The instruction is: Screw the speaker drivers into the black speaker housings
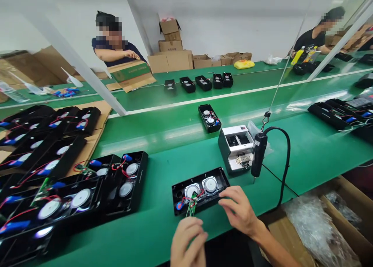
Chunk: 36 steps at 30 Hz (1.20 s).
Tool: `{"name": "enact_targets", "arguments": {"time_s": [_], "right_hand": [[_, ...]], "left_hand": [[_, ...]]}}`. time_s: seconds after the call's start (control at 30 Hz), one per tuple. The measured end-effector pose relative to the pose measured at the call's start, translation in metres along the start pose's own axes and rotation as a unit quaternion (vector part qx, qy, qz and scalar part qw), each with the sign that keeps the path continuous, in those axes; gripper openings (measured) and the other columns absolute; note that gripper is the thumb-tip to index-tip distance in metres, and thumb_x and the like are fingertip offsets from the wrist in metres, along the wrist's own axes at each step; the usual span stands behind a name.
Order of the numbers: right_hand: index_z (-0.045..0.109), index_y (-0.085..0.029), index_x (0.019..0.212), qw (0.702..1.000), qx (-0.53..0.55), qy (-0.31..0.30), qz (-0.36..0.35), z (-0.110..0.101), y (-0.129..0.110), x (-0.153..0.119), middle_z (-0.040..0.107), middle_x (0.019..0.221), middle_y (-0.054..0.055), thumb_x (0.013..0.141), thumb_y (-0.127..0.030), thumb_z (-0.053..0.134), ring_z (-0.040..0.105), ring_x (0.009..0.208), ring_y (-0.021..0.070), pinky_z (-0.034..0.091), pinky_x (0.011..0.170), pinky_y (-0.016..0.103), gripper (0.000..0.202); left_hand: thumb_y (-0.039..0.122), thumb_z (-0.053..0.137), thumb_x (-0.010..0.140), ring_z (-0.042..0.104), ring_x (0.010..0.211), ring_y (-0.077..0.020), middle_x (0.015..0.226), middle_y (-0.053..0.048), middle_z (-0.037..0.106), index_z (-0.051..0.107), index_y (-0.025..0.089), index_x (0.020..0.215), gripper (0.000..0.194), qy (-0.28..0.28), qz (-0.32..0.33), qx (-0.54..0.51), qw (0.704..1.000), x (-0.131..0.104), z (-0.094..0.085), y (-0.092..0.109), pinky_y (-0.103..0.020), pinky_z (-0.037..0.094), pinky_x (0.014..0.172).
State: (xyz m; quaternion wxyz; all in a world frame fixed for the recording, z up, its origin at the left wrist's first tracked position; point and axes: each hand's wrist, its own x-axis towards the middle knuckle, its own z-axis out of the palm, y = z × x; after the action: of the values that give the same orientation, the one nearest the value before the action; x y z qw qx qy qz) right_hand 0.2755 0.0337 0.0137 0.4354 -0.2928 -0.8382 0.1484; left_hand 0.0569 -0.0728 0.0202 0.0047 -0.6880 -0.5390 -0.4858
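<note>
In front of me a black speaker housing (201, 189) lies open side up on the green bench. Two round silver speakers (210, 185) sit inside it, with red wires and a blue cylindrical part (179, 205) at its left end. My left hand (188, 239) is closed at the near side, fingers curled at the lower end of a green circuit board (192, 205), which is tilted over the housing's front wall. At the right front corner is my right hand (237, 208), its thumb and fingertips drawn together close to the wall. Anything between them is too small to make out.
A black electric screwdriver (258, 156) hangs on a cable beside a silver-and-black screw feeder (237, 148). Several black housings (131, 181) crowd the left. Another housing (210, 118) lies farther back. A carton with clear plastic bags (317, 228) stands at right. Two people (119, 53) sit opposite.
</note>
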Motion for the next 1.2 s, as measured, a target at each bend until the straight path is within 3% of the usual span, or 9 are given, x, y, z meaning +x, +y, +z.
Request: {"name": "enact_targets", "arguments": {"time_s": [0.17,0.27,0.43,0.53,0.63,0.8,0.93,1.07,1.2], "right_hand": [[0.07,-0.021,0.109,0.979,-0.033,-0.175,-0.096,0.051,-0.021,0.041,0.079,0.11,0.008,0.097,-0.027,0.076,0.069,0.104,0.0259,0.054,0.083,0.043,0.015],[0.072,-0.02,0.101,0.984,0.003,-0.158,-0.086,0.07,-0.017,0.06,0.081,0.1,0.006,0.101,-0.023,0.07,0.073,0.1,0.0232,0.054,0.084,0.04,0.004],[0.073,-0.022,0.093,0.991,0.095,-0.068,0.069,0.047,0.0,0.088,0.082,0.091,0.005,0.103,-0.017,0.062,0.074,0.084,0.0181,0.057,0.084,0.035,0.016],[0.071,-0.021,0.098,0.982,0.115,-0.147,-0.025,0.029,-0.003,0.088,0.081,0.096,0.005,0.097,-0.017,0.068,0.074,0.09,0.02,0.056,0.085,0.037,0.005],[0.07,-0.019,0.106,0.973,0.025,-0.215,-0.079,0.035,-0.016,0.071,0.079,0.107,0.009,0.093,-0.032,0.079,0.072,0.098,0.0256,0.055,0.085,0.042,0.021],[0.071,-0.019,0.107,0.995,0.005,-0.09,-0.035,0.072,-0.026,0.052,0.082,0.103,0.009,0.101,-0.029,0.07,0.075,0.097,0.0245,0.054,0.081,0.04,0.012],[0.075,-0.02,0.112,0.998,0.051,0.013,0.033,0.07,-0.012,0.068,0.084,0.1,0.008,0.105,-0.018,0.06,0.077,0.089,0.0206,0.057,0.082,0.037,0.016],[0.075,-0.022,0.122,0.987,0.03,-0.144,-0.064,0.036,-0.003,0.083,0.084,0.099,0.006,0.109,-0.016,0.054,0.075,0.086,0.0183,0.054,0.079,0.035,0.026],[0.073,-0.019,0.122,0.93,-0.135,-0.306,-0.15,0.015,-0.01,0.08,0.08,0.091,0.004,0.106,-0.008,0.051,0.069,0.08,0.0189,0.046,0.076,0.037,0.029]], "left_hand": [[0.015,0.061,0.086,0.077,0.098,-0.0289,0.099,0.002,0.068,0.067,0.034,0.089,0.02,0.063,-0.072,0.076,0.992,0.007,-0.045,-0.04,-0.051,0.071,0.077],[0.012,0.058,0.09,0.075,0.114,-0.031,0.116,-0.001,0.068,0.067,0.031,0.093,0.021,0.036,-0.07,0.085,0.993,0.012,-0.048,-0.051,-0.054,0.07,0.087],[0.014,0.066,0.094,0.057,0.146,-0.0389,0.143,-0.012,0.062,0.071,0.026,0.111,0.022,-0.057,-0.045,0.083,0.994,0.018,-0.039,-0.057,-0.066,0.057,0.114],[0.016,0.068,0.097,0.053,0.151,-0.0384,0.141,-0.011,0.065,0.072,0.025,0.112,0.018,-0.08,-0.019,0.084,0.993,0.026,-0.033,-0.064,-0.07,0.051,0.118],[0.016,0.065,0.1,0.054,0.151,-0.0349,0.137,-0.008,0.07,0.074,0.025,0.108,0.015,-0.078,-0.026,0.065,0.995,0.03,-0.028,-0.072,-0.067,0.049,0.121],[0.026,0.056,0.106,0.063,0.141,-0.0306,0.131,-0.006,0.075,0.079,0.025,0.096,0.025,-0.088,-0.146,0.009,0.985,0.026,-0.022,-0.077,-0.054,0.059,0.115],[0.039,0.058,0.106,0.069,0.131,-0.029,0.134,-0.009,0.072,0.074,0.023,0.105,0.023,-0.055,-0.217,-0.001,0.975,0.023,-0.023,-0.074,-0.051,0.061,0.11],[0.049,0.077,0.094,0.06,0.144,-0.0357,0.154,-0.015,0.058,0.063,0.025,0.124,0.041,-0.071,-0.136,0.027,0.988,0.023,-0.029,-0.07,-0.063,0.055,0.115],[0.038,0.085,0.089,0.041,0.158,-0.0456,0.162,-0.016,0.05,0.068,0.025,0.122,0.04,-0.166,-0.002,0.103,0.981,0.028,-0.027,-0.068,-0.078,0.039,0.122]]}}
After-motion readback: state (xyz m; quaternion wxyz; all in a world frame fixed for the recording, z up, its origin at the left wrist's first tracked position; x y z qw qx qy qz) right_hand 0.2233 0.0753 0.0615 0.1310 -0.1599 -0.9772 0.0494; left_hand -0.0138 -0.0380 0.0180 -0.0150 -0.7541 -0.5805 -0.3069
